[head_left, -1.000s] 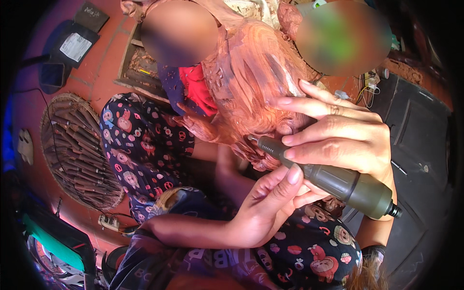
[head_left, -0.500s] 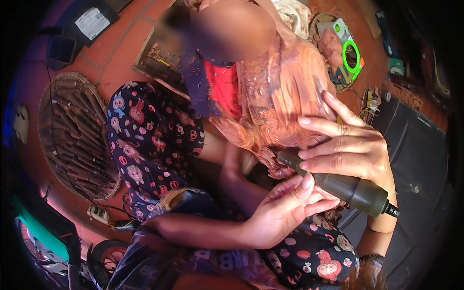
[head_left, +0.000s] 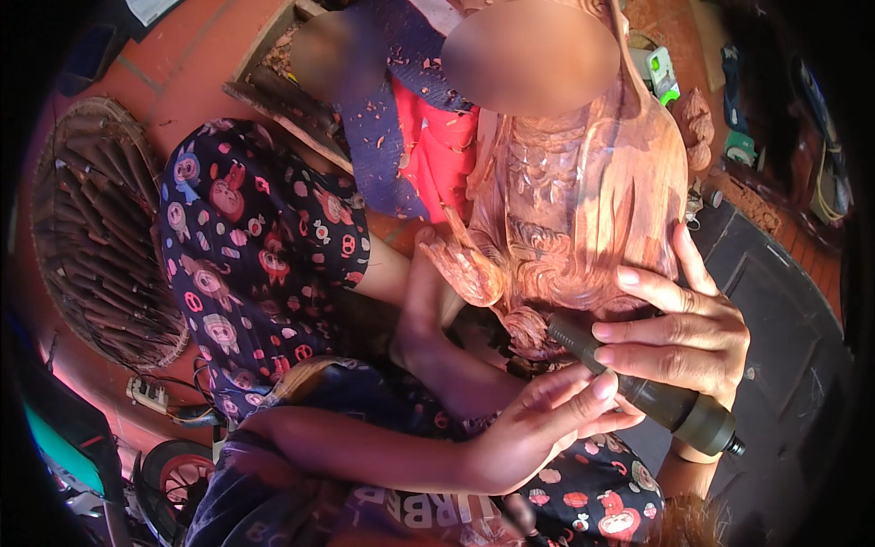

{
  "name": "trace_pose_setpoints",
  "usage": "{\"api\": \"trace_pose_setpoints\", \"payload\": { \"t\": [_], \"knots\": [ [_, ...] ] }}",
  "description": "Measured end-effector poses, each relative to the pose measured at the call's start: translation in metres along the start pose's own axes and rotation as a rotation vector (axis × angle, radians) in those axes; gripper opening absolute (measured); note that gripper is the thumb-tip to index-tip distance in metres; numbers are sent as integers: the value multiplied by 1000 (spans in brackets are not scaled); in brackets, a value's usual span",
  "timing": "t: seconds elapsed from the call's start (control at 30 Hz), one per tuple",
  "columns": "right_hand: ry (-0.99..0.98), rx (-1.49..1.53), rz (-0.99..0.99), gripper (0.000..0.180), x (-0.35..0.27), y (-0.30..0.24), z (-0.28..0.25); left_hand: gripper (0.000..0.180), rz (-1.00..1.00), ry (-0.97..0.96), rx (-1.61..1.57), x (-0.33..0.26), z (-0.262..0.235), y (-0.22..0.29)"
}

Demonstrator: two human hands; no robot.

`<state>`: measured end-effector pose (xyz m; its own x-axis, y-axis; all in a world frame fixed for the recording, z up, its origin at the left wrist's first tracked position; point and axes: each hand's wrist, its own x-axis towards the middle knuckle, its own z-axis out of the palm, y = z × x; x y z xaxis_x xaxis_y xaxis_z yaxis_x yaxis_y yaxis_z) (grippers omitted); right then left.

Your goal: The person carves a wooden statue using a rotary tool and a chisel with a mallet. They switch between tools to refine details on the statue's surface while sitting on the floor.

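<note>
A large reddish-brown wood carving [head_left: 583, 201], with folds and curled ornament, lies in front of me. My right hand [head_left: 684, 342] reaches over from the right. Its far fingers rest spread along the carving's lower side, while its nearer fingers lie over a dark cylindrical carving handpiece [head_left: 674, 406]; its thumb is hidden. From the lower left comes my left hand [head_left: 538, 433], thumb and fingers closed around the handpiece's middle. The handpiece slants, its narrow ribbed end beside a carved curl [head_left: 527, 330]. Whether a bit touches the wood I cannot tell.
A round basket [head_left: 55, 273] of slim brown tools stands at the left, near a power strip [head_left: 146, 394]. Red and dark blue cloth [head_left: 374, 155] with wood chips lies beside the carving. A black panel [head_left: 784, 310] covers the right side; my patterned shorts [head_left: 246, 237] are below.
The carving, both hands and the handpiece sit a little further right and lower in view, while the basket has shifted left. Both hands keep the same grip.
</note>
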<state>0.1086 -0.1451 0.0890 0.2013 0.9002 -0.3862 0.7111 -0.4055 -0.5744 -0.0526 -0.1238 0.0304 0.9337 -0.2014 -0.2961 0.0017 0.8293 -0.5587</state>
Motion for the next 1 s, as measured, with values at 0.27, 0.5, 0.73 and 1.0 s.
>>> {"api": "trace_pose_setpoints", "payload": {
  "t": [0.27, 0.5, 0.73, 1.0],
  "knots": [
    [-144, -40, -50, 18, 0, 2, -11, 25, -17, -45, 61, 3, -4, -1],
    [-123, -40, -75, 17, -3, 6, -9, 25, -31, 12, 57, 4, -1, 3],
    [-116, -84, -76, 16, -5, 7, -3, 27, -222, 119, 119, -1, 3, 13],
    [-131, -103, -161, 17, -7, 14, -8, 22, -218, 29, 137, 3, -3, 13]
  ]
}}
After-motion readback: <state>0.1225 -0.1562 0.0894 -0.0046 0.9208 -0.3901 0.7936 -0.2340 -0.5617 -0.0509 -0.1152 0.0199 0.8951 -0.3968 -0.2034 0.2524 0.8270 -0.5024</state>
